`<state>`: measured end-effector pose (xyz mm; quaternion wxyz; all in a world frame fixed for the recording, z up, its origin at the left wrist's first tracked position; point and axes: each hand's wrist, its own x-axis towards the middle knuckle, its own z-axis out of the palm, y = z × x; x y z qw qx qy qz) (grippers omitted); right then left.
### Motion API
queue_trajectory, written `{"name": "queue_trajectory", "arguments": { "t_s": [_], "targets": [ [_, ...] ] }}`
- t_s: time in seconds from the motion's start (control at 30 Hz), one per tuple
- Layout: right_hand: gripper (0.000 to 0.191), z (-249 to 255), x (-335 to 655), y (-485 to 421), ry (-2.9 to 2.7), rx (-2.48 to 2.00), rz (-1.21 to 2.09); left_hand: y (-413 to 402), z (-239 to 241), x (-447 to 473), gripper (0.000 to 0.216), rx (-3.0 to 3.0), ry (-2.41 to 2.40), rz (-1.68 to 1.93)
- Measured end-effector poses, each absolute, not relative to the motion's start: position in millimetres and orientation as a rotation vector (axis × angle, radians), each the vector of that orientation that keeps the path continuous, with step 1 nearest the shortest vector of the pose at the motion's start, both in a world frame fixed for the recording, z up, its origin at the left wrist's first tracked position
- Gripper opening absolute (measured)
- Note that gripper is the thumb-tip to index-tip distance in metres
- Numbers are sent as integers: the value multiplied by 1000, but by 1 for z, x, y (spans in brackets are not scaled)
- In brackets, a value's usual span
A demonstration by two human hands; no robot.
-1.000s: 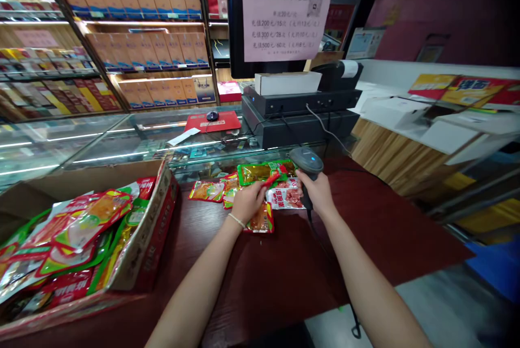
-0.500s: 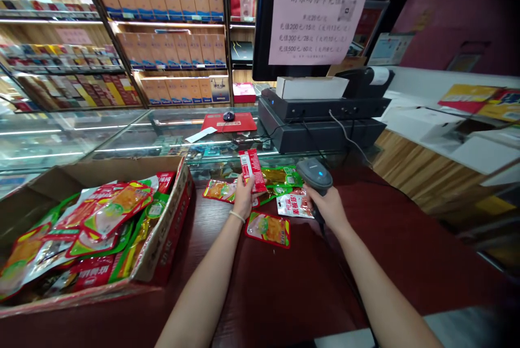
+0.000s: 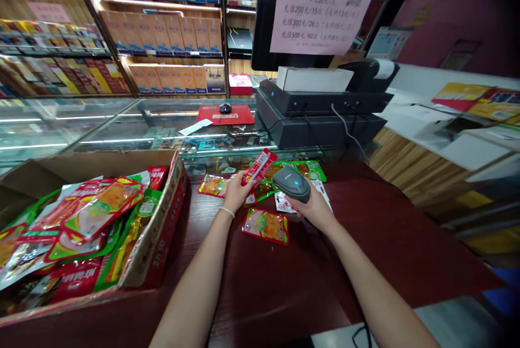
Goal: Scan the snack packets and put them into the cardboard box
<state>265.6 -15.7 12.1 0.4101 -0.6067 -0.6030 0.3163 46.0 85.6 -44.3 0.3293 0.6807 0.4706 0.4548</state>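
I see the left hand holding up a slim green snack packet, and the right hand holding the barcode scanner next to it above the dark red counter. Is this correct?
Not quite: the slim snack packet in the left hand is red, not green, as the head view shows. The rest holds: the right hand holds the barcode scanner next to it above the dark red counter.

You have two bare arms in the picture, and no sleeves show on them at all. Your left hand (image 3: pixel 235 192) has a thin, light band (image 3: pixel 226 211) around the wrist, like a little bracelet. Your right hand (image 3: pixel 314 211) has nothing on its wrist. No gloves cover your hands, and no rings can be made out on your fingers. Both arms are long and slim, and they come in from the bottom edge of the picture.
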Motion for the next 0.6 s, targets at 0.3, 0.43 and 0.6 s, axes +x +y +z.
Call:
{"name": "queue_trajectory", "arguments": {
  "t_s": [0.3, 0.43, 0.6],
  "targets": [
    [26, 20, 262, -20, -1467, -1519, 798, 85, -45, 46, 26, 1816, 1259, 1203],
    [27, 22, 263, -20, -1404, -1527, 785, 84, -47, 48, 25, 1709, 1190, 1261],
    [34, 23, 267, -21, -1487, -1446, 750, 76, -18, 60, 26, 1683, 1230, 1389]
  ]
}}
